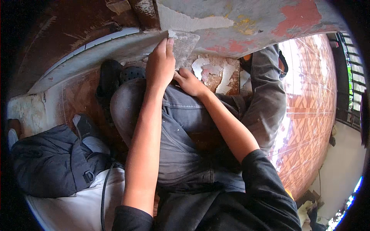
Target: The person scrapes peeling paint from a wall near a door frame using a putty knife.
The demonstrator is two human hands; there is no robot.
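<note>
Holding a broad, dusty grey scraper blade [185,45], as far as I can judge it, up at the flaking wall [266,29]. Left hand [161,65]: fingers bunched close together on the blade's left edge. Right hand [191,82]: lower, fingers curled in narrow near the blade's tapered end; handle hidden from me, so I cannot tell how firm the grip is.

Progress, my reading: paint removal, partway. Done: broken paint flakes [225,79] lie below the blade, between the bent legs, several of them large. Over the blade runs a pale strip [196,22] with a ragged edge; whether that is bared plaster or an older coat, I can't tell from here. Left: red patches [298,17] on the wall's right-hand stretch and a smaller yellow patch [246,25] near the middle, if those layers are meant to come off too. Flakes not yet gathered up either. Blade edge against wall: contact probable, not certain at this angle. I'd call it well short of finished
</note>
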